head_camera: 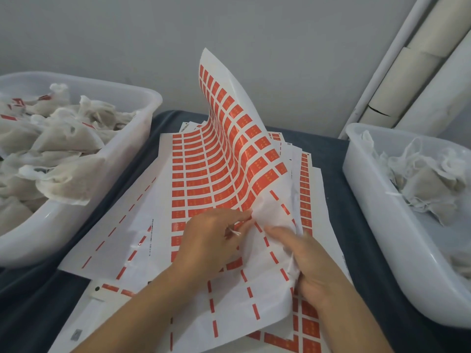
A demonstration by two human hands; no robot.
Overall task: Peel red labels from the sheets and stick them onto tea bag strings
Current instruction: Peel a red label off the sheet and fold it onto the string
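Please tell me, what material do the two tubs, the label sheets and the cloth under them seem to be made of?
Left tub and right tub: probably plastic; the walls look translucent white, smooth, with rounded rims. Label sheets: likely paper with a glossy coating; the lifted one curls thinly and its red labels shine. Cloth: seemingly a dark blue matte fabric with soft folds.

- Left hand (209, 240), at lower centre of the frame, has its fingers curled, with fingertips pinching.
- Right hand (313, 266), at lower right, lies palm down, with its fingers gripping; its forearm enters from the bottom edge.
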